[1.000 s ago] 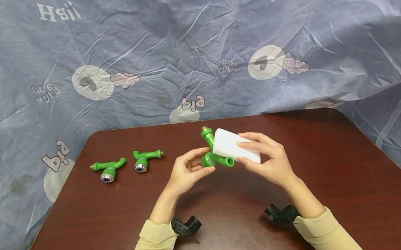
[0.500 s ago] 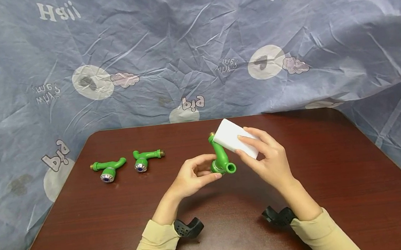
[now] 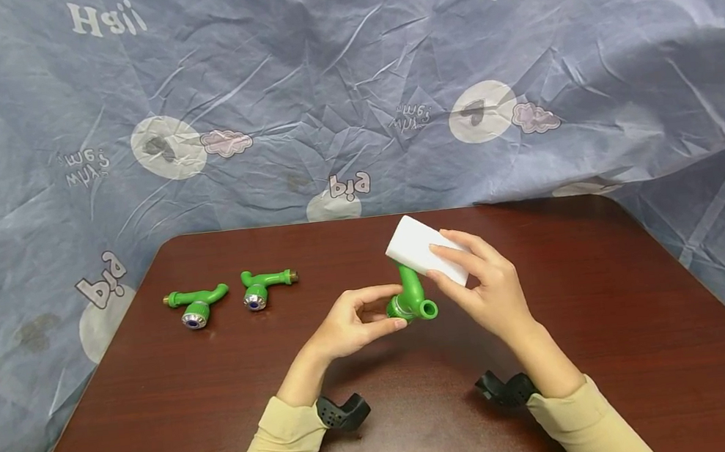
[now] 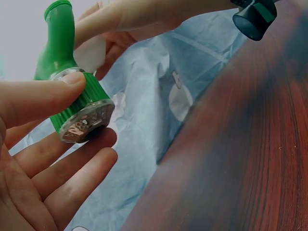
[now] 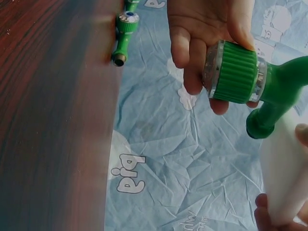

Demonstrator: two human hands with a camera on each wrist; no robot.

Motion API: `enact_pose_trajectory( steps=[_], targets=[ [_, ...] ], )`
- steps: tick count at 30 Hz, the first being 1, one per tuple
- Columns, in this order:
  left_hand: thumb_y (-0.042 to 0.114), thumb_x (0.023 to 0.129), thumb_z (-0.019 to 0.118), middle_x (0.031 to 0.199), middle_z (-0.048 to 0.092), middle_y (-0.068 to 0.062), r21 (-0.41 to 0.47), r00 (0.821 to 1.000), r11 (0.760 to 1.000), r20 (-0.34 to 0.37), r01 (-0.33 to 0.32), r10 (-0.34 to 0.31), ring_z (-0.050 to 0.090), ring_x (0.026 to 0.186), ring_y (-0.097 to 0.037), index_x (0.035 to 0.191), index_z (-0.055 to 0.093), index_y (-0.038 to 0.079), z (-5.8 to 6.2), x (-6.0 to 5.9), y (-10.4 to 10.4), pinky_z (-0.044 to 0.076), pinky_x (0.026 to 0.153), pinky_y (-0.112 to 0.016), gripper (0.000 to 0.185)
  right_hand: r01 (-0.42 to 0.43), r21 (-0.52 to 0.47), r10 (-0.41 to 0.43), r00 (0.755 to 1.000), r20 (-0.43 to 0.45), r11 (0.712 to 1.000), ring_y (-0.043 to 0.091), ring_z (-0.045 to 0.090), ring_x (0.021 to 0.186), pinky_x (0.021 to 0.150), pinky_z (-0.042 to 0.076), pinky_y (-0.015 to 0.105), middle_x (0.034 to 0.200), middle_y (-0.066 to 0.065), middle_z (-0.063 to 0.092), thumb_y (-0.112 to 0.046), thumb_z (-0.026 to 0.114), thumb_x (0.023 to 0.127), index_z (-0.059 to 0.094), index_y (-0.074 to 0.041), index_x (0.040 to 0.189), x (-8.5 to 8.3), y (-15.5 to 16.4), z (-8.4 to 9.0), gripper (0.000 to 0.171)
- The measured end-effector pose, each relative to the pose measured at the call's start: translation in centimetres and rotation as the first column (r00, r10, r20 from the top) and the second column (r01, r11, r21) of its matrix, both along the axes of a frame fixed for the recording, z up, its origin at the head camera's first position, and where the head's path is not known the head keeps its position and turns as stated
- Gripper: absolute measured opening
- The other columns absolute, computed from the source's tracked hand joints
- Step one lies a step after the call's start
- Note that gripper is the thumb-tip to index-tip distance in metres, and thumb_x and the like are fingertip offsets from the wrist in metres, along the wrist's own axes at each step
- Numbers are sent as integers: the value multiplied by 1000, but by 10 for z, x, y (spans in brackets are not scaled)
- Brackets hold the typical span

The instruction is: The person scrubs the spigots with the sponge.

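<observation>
Above the middle of the table, my left hand pinches a green faucet by its ribbed knob, the open spout end facing the head camera. In the left wrist view the thumb presses beside the faucet's knob, which has a clear faceted cap. My right hand grips a white sponge block between thumb and fingers. The sponge's lower left corner overlaps the faucet's inlet end and hides it in the head view. In the right wrist view the sponge lies right against or just behind the faucet body.
Two more green faucets lie at the table's left: one faucet farther left, the other faucet nearer the hands. The brown table ends at a printed blue-grey cloth behind. Black wrist mounts sit on both forearms.
The left hand has turned the faucet and shifted it slightly right and nearer the body. The sponge has moved up along the faucet to its inlet end, staying in the right hand.
</observation>
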State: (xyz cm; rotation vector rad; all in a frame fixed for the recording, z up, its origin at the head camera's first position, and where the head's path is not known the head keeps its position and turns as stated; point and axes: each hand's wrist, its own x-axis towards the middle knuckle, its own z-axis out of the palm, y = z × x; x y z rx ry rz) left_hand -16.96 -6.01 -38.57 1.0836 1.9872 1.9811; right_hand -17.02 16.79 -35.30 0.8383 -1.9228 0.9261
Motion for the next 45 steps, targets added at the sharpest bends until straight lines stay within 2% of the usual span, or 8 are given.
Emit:
enact_pose_trajectory(
  steps=[5,11,21,29,33,36,40,45],
  targets=[
    [-10,78,68,107,63,-25,9,997,997,6,-77,77,67,89,-22,121,54,-12,0,-2,-4,55,78,-35,45,-30,-9,30,997,74,1000,27,61,100,78,43,13,113,13,63,-2,77,68,72,-6,102,1,4,3,35],
    [-8,79,68,111,62,-22,-1,986,986,-1,-168,168,66,89,-21,122,56,-9,2,-6,-13,55,76,-32,45,-185,-26,187,973,132,982,32,60,98,82,44,16,106,23,63,10,72,67,70,3,96,13,0,18,30],
    [-8,79,69,114,60,-22,1,984,985,-36,-173,173,66,90,-22,122,56,-10,3,-7,-15,55,78,-34,44,-293,-100,305,943,133,951,28,60,97,80,46,18,100,32,61,8,69,72,67,9,93,26,-6,34,21],
    [-6,81,68,109,62,-20,26,967,968,-53,-250,251,64,88,-17,123,56,-6,4,-10,-20,55,78,-37,44,-228,-119,235,970,53,966,26,61,95,76,45,18,99,31,61,-1,73,73,67,10,92,22,-4,32,23],
    [-3,82,69,109,62,-20,49,920,923,-70,-382,385,64,91,-21,122,57,-4,3,-11,-22,55,78,-38,42,-134,-124,144,987,69,983,31,60,95,79,44,17,102,30,61,11,74,63,67,10,93,21,-5,30,32],
    [-4,78,72,106,63,-23,73,861,863,-68,-500,504,63,94,-31,118,59,-7,12,-6,-22,54,79,-43,42,-81,-127,93,991,91,989,34,59,94,79,43,17,103,29,61,14,75,59,67,10,94,18,-5,26,36],
    [-3,73,78,100,65,-26,111,788,784,-3,-611,615,63,93,-36,111,62,-8,11,-9,-23,52,80,-48,42,-15,-132,33,991,132,991,33,59,97,80,42,16,107,23,63,9,80,60,69,5,97,5,2,9,38],
    [9,69,84,92,69,-17,118,693,687,23,-717,720,68,82,-28,103,69,0,-7,-19,-25,56,74,-38,38,100,-78,-80,969,232,992,21,57,103,79,40,14,113,6,63,-5,84,65,70,-9,104,-11,12,-16,41]
  ],
)
